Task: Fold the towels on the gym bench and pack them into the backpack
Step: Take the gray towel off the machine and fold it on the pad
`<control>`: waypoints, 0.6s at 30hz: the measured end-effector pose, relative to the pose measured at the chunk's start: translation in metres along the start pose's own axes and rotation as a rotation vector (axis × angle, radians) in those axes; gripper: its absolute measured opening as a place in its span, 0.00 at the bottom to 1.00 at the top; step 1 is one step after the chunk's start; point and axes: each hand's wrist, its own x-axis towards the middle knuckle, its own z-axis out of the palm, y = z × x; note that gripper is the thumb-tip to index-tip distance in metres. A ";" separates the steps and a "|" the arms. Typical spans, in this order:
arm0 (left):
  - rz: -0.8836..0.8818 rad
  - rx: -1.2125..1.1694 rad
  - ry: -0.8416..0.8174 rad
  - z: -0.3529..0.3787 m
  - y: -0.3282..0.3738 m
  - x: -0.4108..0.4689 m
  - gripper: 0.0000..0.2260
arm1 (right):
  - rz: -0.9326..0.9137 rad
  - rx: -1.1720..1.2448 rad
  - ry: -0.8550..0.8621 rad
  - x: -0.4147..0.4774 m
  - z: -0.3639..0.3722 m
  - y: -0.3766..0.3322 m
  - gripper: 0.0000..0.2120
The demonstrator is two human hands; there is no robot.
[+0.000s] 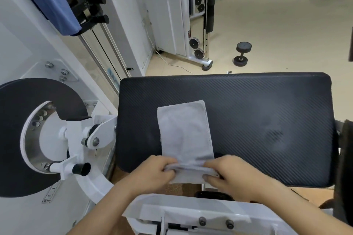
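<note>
While fingers curl, left hand [152, 172], right hand [232, 175] pinch towel [186, 133] near edge.

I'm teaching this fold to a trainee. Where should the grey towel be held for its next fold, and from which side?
Probably by the near end of the grey towel, one corner per hand, coming from the person's side, as the left hand and right hand pinch it now. It lies as a long strip pointing away along the bench pad, so that end can carry over.
</note>
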 end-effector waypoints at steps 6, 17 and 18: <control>-0.029 -0.577 0.427 -0.031 0.016 0.019 0.07 | 0.133 0.558 0.371 0.036 -0.031 0.007 0.07; -0.189 -0.519 0.775 -0.037 0.012 0.065 0.12 | 0.312 0.269 0.581 0.097 -0.051 0.010 0.07; -0.188 -0.515 0.775 -0.037 0.011 0.066 0.13 | 0.311 0.248 0.580 0.098 -0.051 0.011 0.07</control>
